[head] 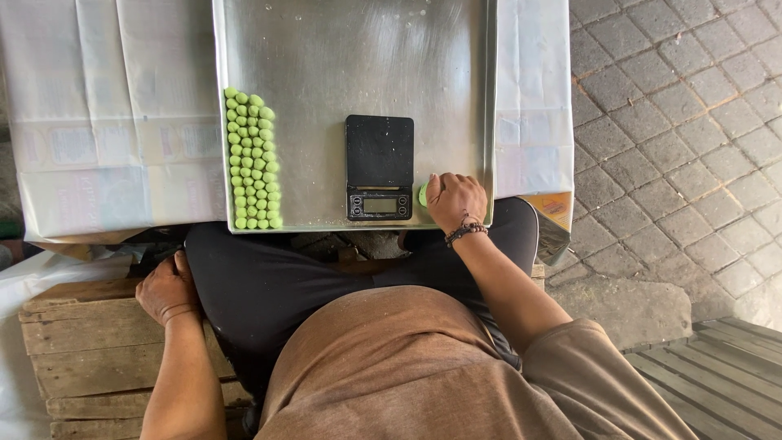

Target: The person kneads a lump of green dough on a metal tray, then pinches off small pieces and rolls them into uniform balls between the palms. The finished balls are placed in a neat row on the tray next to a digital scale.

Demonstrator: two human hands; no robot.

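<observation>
Grey paving stones border a paper-covered surface carrying a metal tray. At the tray's near right corner the right hand curls closed over a green dough piece, just beside a small black scale. Four neat rows of green balls already line the tray's left edge; most of the tray is bare. The left hand rests loosely curled, holding nothing, on the wooden bench beside the thigh
</observation>
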